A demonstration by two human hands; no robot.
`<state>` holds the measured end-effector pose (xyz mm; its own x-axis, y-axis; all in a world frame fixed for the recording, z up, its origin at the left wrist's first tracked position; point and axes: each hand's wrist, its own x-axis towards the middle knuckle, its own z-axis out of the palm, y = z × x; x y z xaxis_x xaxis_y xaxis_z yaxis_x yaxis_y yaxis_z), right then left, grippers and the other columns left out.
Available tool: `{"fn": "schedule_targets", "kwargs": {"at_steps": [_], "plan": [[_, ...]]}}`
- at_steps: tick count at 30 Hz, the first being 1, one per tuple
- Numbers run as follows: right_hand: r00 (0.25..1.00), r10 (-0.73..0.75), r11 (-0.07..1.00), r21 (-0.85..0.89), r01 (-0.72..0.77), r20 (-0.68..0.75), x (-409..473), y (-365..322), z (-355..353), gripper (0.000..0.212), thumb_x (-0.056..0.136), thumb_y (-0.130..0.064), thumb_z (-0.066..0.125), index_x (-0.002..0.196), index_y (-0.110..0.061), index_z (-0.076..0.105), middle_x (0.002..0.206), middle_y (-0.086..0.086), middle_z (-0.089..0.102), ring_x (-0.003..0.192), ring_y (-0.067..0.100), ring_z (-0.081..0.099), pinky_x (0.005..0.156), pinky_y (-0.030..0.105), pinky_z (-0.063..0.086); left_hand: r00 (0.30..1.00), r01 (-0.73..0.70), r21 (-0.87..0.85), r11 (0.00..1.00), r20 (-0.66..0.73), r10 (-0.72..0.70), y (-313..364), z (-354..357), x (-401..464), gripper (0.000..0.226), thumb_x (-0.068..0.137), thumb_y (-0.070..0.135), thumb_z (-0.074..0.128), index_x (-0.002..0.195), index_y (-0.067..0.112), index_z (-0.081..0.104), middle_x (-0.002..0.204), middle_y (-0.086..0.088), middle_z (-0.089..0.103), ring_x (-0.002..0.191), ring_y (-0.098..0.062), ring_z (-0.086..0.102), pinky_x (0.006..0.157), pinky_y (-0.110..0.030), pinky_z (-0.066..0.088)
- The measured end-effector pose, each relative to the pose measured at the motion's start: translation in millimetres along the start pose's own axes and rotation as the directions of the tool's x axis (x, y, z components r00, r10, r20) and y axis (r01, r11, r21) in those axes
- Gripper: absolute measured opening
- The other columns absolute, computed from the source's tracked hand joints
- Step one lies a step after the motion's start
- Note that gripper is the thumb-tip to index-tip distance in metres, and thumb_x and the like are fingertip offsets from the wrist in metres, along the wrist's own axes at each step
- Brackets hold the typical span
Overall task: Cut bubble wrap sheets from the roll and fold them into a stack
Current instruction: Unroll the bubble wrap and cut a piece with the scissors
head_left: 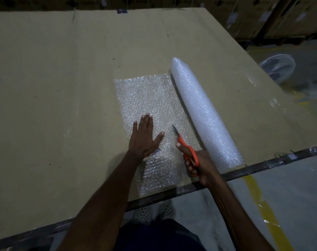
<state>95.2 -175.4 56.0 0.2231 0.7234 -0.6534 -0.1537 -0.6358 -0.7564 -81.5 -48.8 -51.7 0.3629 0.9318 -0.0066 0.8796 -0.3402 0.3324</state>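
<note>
A white bubble wrap roll lies on the cardboard-covered table, running from near the front edge toward the back. An unrolled clear sheet spreads flat to the left of the roll. My left hand presses flat on the sheet with straight, spread fingers. My right hand grips orange-handled scissors near the sheet's front end, beside the roll. The blades point away from me along the sheet, just left of the roll.
The table's dark front edge runs diagonally across the view. A grey floor with a yellow line lies below it. A white fan stands past the table's right side. Stacked cartons fill the background.
</note>
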Motion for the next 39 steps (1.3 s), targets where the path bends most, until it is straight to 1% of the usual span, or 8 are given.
{"fn": "schedule_targets", "kwargs": {"at_steps": [4,11,14,16,18,22,24,39], "plan": [[1.000,0.004,1.000,0.008,-0.004,0.001,3.8,8.3,-4.1,0.048,0.076,-0.040,0.088,0.053,-0.013,0.054,0.046,0.004,0.045,0.033,0.012,0.033,0.038,0.015,0.021,1.000,0.004,0.018,1.000,0.001,-0.004,-0.3,0.4,-0.6,0.090,0.097,0.071,0.015,0.159,0.007,0.001,0.168,-0.009,-0.004,0.154,-0.020,-0.007,0.124,-0.047,-0.006],[0.999,-0.040,0.999,-0.017,0.041,0.035,10.1,-0.1,-5.4,0.046,0.072,-0.050,0.087,0.060,-0.016,0.059,0.050,0.003,0.047,0.038,0.012,0.035,0.041,0.019,0.023,0.999,0.034,-0.016,0.999,0.027,-0.034,1.5,-3.6,-0.1,0.093,0.096,0.072,0.023,0.160,0.008,0.002,0.168,-0.008,-0.003,0.154,-0.020,-0.005,0.124,-0.047,-0.005],[0.998,-0.036,0.999,-0.031,0.038,0.060,12.6,-1.7,-7.5,0.045,0.072,-0.049,0.087,0.060,-0.016,0.058,0.050,0.002,0.048,0.037,0.012,0.035,0.040,0.019,0.023,1.000,0.022,0.003,1.000,-0.008,-0.022,-4.2,-12.8,9.4,0.101,0.086,0.078,0.032,0.157,0.006,0.020,0.164,-0.013,0.021,0.151,-0.027,0.019,0.122,-0.053,0.011],[0.998,-0.005,0.999,-0.040,0.007,0.056,12.9,1.9,-9.8,0.044,0.071,-0.048,0.087,0.067,-0.012,0.062,0.051,0.003,0.048,0.036,0.011,0.035,0.041,0.019,0.023,0.997,-0.028,0.027,0.999,-0.075,0.030,-9.5,-18.6,18.3,0.097,0.080,0.078,0.037,0.144,0.005,0.039,0.148,-0.016,0.044,0.135,-0.033,0.041,0.113,-0.052,0.028],[0.999,0.015,0.999,-0.049,-0.013,0.038,10.6,5.2,-12.0,0.047,0.069,-0.049,0.088,0.073,-0.010,0.064,0.051,0.003,0.048,0.035,0.011,0.036,0.040,0.017,0.023,0.990,-0.040,0.034,0.999,-0.131,0.044,-13.4,-21.4,27.1,0.087,0.083,0.077,0.037,0.133,0.005,0.047,0.134,-0.017,0.051,0.124,-0.035,0.048,0.106,-0.050,0.035],[0.999,0.014,0.998,-0.065,-0.011,0.045,8.5,0.3,-11.0,0.047,0.071,-0.052,0.087,0.072,-0.012,0.063,0.052,0.004,0.048,0.036,0.011,0.035,0.041,0.017,0.022,0.998,0.018,0.008,1.000,-0.054,-0.017,-16.5,-18.7,40.3,0.092,0.096,0.073,0.024,0.155,0.003,0.021,0.164,-0.016,0.018,0.152,-0.030,0.012,0.123,-0.054,0.008],[0.999,0.006,0.998,-0.069,-0.004,0.041,10.5,-4.3,-8.3,0.045,0.074,-0.051,0.085,0.071,-0.012,0.063,0.052,0.004,0.048,0.036,0.011,0.035,0.040,0.018,0.023,1.000,0.008,0.016,1.000,-0.018,-0.008,-20.7,-15.8,42.5,0.094,0.097,0.073,0.021,0.158,0.004,0.009,0.167,-0.014,0.004,0.154,-0.026,0.000,0.124,-0.050,-0.001],[1.000,-0.005,0.996,-0.084,0.006,0.020,16.8,-16.3,3.1,0.044,0.076,-0.049,0.085,0.074,-0.009,0.065,0.053,0.006,0.051,0.037,0.011,0.038,0.037,0.017,0.027,1.000,-0.007,0.017,1.000,0.019,0.007,-28.9,-8.7,44.3,0.097,0.094,0.077,0.010,0.159,0.006,-0.001,0.168,-0.010,-0.005,0.154,-0.021,-0.007,0.124,-0.047,-0.003]]}}
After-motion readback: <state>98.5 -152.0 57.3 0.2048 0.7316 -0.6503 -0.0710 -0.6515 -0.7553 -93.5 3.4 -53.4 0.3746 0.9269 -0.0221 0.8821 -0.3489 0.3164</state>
